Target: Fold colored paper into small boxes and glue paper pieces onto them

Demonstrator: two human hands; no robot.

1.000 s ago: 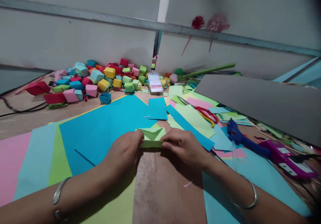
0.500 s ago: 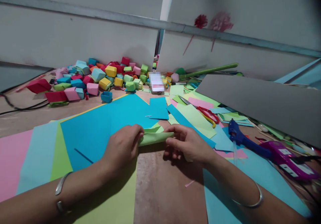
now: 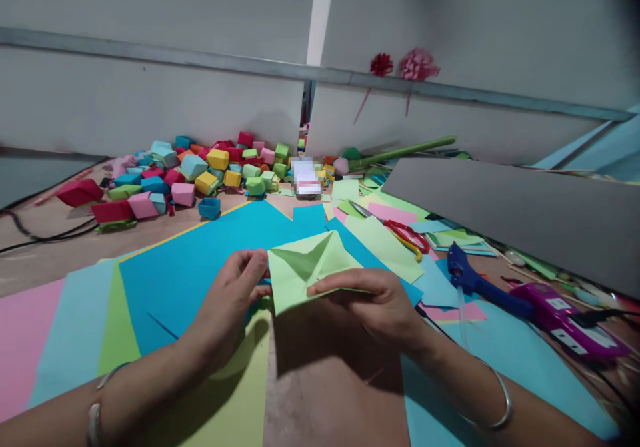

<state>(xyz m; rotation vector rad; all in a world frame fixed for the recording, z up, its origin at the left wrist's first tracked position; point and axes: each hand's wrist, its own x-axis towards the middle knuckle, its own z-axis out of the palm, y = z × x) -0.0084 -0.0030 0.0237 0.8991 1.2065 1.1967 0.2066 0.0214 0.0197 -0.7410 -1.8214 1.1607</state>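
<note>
A light green sheet of paper [image 3: 300,260] with creases across it is held up over the table between both hands. My left hand [image 3: 235,293] pinches its left edge, the thumb near the upper left corner. My right hand [image 3: 375,300] grips the right side, with a finger lying on the paper's inner face and the other fingers hidden beneath. The paper is partly opened, with a raised peak at the top and a hollow in its middle. Blue sheets [image 3: 200,267] lie flat just behind and left of it.
A heap of small folded paper boxes [image 3: 205,167] stands along the back. Scissors [image 3: 400,230], a blue glue gun [image 3: 480,283] and a grey board [image 3: 500,200] lie to the right. Two paper flowers [image 3: 419,65] are at the wall. Coloured sheets [image 3: 70,320] spread left.
The green paper has gone from a narrow folded strip to a wider, opened, creased sheet. Both hands have turned with it, and the view has tilted slightly upward.
</note>
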